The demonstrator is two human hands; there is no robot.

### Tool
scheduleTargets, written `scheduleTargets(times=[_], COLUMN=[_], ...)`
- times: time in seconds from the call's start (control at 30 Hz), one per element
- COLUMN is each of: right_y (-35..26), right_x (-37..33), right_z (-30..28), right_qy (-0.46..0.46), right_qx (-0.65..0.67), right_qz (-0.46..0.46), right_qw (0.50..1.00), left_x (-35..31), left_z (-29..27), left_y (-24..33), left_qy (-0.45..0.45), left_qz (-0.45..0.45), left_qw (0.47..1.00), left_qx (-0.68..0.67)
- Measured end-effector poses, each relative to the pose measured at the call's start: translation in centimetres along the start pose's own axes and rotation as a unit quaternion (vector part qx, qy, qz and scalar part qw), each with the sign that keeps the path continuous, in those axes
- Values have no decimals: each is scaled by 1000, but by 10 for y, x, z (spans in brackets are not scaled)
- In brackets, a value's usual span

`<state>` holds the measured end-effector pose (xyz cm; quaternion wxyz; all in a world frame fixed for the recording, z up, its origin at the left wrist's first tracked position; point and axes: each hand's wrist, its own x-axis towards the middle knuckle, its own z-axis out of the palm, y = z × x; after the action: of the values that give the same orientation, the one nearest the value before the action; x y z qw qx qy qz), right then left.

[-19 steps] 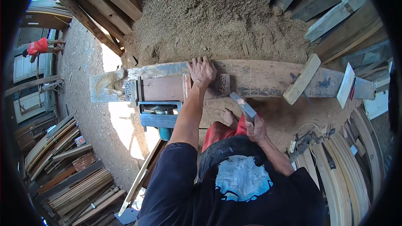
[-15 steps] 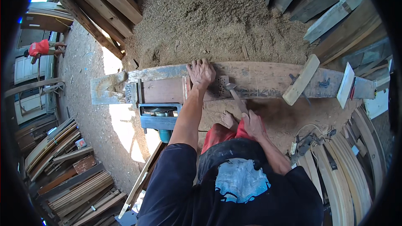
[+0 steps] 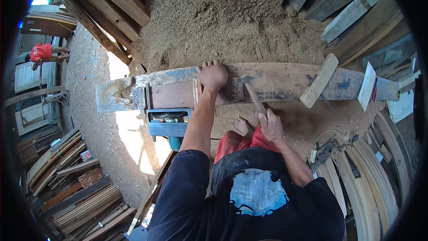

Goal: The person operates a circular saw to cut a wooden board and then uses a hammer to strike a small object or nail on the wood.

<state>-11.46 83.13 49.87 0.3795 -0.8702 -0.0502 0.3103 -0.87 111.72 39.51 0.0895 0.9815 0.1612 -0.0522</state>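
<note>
My left hand (image 3: 213, 76) is closed at the far side of a long workbench plank (image 3: 285, 81); its fingers curl away under the back of the hand, hiding what they hold. My right hand (image 3: 271, 127) grips the wooden handle of a hammer (image 3: 255, 97). The hammer's head rests over the plank, beside a metal plate full of holes (image 3: 234, 90) just right of my left hand. Left of that hand, a reddish-brown board (image 3: 171, 94) lies on the plank, with thin upright strips at its right end.
A blue-framed power tool (image 3: 168, 122) stands against the plank's near side. A loose wood block (image 3: 319, 80) lies across the right part. Sawdust (image 3: 200, 27) covers the ground beyond. Stacked timber (image 3: 84, 196) fills both sides. A person in red (image 3: 41, 52) is far left.
My left hand has gone from spread fingers to a curled shape with its back raised. My right hand and the hammer have shifted slightly, the hammer head a little farther from me.
</note>
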Motion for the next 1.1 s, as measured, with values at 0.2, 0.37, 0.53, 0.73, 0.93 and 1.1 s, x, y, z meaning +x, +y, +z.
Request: scheduleTargets(times=[0.2, 0.37, 0.53, 0.73, 0.93, 1.1], right_y=[20, 30, -13, 8, -65, -3], right_x=[-23, 2, -19, -5, -21, -12], right_z=[2, 6, -9, 12, -29, 9], right_qy=[168, 30, 133, -18, 205, -25], right_qx=[-17, -64, -60, -122, -116, -122], right_qz=[-268, 18, -342, -93, -488, -94], right_qw=[949, 997, 928, 988, 841, 988], left_x=[0, 7, -3, 9, -2, 2], left_z=[-10, -2, -13, -10, -8, -7], left_y=[7, 5, 5, 8, -1, 10], left_qy=[-29, 7, -40, -21, -19, -39], left_qz=[-13, -13, -22, -18, -28, -22], left_qw=[999, 1000, 999, 999, 999, 999], left_qx=[-16, -19, -29, -36, -34, -31])
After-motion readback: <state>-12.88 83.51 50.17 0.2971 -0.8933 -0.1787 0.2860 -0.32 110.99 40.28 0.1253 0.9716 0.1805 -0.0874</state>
